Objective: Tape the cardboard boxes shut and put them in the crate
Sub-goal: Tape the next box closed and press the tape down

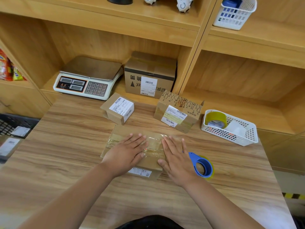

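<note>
A flat cardboard box lies in the middle of the wooden table, its top covered with clear tape. My left hand presses flat on the box's left half. My right hand lies flat over its right edge, fingers straight. A blue tape dispenser with yellowish tape rests on the table just right of my right hand. Behind are a small labelled box and a printed box. A black crate sits low at the far left, holding labelled parcels.
A weighing scale and a bigger box stand in the shelf bay behind the table. A white basket with a yellow tape roll sits at the table's right. Another white basket is on the upper shelf.
</note>
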The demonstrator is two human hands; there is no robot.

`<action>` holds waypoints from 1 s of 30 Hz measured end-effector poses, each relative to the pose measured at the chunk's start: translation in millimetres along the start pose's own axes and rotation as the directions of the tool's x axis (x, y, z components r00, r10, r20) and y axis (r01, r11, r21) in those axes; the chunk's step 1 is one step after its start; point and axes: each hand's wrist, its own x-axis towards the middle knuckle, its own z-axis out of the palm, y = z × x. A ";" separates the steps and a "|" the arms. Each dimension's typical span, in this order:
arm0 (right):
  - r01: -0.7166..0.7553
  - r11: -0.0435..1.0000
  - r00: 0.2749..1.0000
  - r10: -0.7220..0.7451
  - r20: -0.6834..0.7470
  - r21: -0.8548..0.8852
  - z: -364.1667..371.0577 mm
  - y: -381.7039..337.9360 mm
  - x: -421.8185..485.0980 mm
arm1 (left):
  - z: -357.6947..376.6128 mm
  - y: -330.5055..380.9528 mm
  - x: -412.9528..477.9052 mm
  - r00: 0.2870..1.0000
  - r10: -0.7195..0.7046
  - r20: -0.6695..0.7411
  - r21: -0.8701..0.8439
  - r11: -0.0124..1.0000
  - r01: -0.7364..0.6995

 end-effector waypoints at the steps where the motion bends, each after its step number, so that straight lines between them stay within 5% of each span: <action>1: -0.006 1.000 1.000 0.006 -0.001 0.005 0.2 -0.4 1.9 | -0.6 0.3 0.3 1.000 0.008 -0.018 -0.030 1.000 -0.008; 7: -0.058 0.998 0.998 0.058 0.015 0.032 -7.9 -7.7 14.3 | 0.7 -0.4 2.4 0.998 -0.040 -0.049 -0.131 0.991 0.033; 14: -0.119 0.993 0.987 0.117 0.106 0.007 -17.1 -11.0 16.2 | -0.5 6.8 9.6 0.984 -0.180 -0.009 0.016 0.984 0.180; 18: -0.099 0.995 0.988 0.099 0.121 -0.009 -20.6 -9.4 23.1 | 4.6 6.0 13.0 0.991 -0.136 -0.017 0.105 0.985 0.137; 30: -0.123 0.992 0.975 0.124 0.182 -0.020 -21.3 -10.2 23.4 | 5.8 5.7 13.9 0.972 -0.236 -0.007 0.102 0.966 0.236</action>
